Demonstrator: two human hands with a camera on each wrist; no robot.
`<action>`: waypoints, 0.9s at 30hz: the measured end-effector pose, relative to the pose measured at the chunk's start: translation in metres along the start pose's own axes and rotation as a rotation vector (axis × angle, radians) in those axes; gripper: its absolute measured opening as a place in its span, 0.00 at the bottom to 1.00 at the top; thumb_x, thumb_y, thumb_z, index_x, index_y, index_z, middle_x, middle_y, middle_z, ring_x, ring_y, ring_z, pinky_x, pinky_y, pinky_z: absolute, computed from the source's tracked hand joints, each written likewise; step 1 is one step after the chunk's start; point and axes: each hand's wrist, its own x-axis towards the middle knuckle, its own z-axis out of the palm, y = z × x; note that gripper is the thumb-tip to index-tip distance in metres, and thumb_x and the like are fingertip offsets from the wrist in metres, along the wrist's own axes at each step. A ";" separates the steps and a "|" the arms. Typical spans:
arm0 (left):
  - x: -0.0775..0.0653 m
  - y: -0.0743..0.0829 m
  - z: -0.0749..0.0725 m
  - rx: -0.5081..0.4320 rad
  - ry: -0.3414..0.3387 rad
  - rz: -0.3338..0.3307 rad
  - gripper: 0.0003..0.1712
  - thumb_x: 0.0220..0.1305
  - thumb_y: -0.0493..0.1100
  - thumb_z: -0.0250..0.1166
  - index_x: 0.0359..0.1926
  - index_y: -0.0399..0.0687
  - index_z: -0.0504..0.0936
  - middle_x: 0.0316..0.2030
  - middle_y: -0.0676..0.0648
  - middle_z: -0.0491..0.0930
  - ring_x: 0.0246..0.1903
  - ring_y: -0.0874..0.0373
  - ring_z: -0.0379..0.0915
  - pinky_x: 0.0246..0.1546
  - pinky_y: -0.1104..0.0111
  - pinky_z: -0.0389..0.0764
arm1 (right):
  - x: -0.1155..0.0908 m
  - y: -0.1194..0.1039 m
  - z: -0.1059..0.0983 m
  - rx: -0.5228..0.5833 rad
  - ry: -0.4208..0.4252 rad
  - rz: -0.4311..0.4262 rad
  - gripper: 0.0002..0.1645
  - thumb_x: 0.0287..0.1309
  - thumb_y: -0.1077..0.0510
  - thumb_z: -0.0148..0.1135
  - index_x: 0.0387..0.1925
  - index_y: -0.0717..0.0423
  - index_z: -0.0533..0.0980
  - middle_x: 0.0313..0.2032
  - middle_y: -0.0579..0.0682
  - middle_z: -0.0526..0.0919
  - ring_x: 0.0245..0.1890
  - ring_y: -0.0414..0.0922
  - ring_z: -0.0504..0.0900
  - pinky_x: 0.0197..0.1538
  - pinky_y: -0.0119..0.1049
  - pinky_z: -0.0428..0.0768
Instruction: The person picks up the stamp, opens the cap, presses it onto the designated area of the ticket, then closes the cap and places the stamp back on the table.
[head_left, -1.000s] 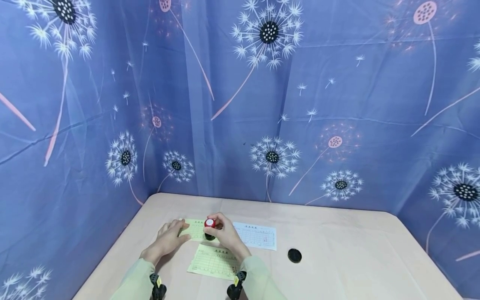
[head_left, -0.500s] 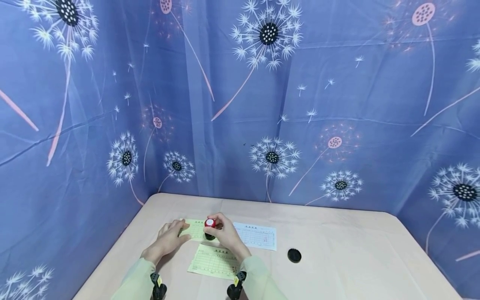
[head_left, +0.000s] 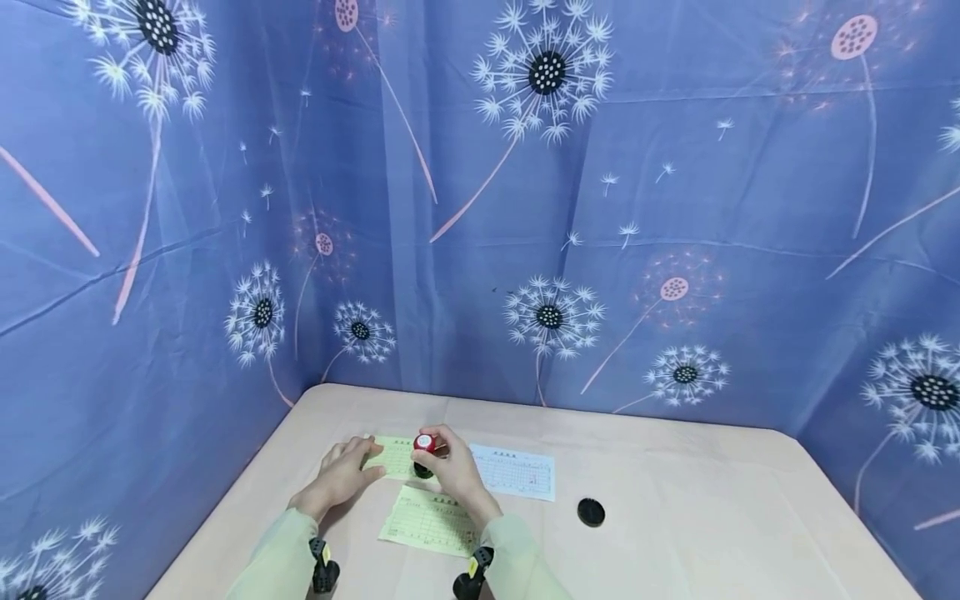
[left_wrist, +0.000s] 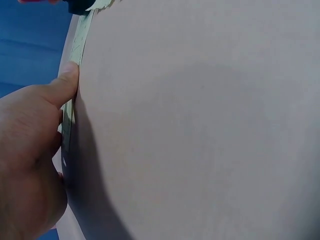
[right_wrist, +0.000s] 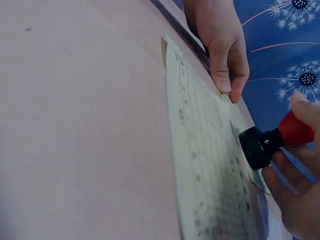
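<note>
Right hand (head_left: pixel 457 473): the grip is clamped, thumb and fingers round the stamp's red knob, seemingly to keep it upright and guide it.
Red-topped stamp (head_left: pixel 424 443): black base down, over the right part of the far green slip; whether its face touches paper is hidden.
Left hand (head_left: pixel 342 477): thumb and fingers apart, resting on that slip's left end, probably to stop it sliding.
Far green slip (head_left: pixel 397 456): flat between the hands.
Near green slip (head_left: pixel 427 518): closer to the person, its right part under the right wrist.
Blue slip (head_left: pixel 517 472): just right of the right hand, aside.
Black disc (head_left: pixel 591 512): on the tabletop (head_left: pixel 690 508), farther right, perhaps the stamp's cap, out of the way.
</note>
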 end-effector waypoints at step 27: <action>0.001 -0.004 0.002 -0.016 0.013 0.025 0.26 0.68 0.51 0.63 0.63 0.46 0.76 0.71 0.38 0.63 0.65 0.40 0.57 0.68 0.43 0.53 | -0.035 -0.007 -0.046 0.208 0.195 -0.054 0.22 0.56 0.59 0.72 0.53 0.51 0.79 0.45 0.59 0.86 0.37 0.36 0.81 0.43 0.28 0.78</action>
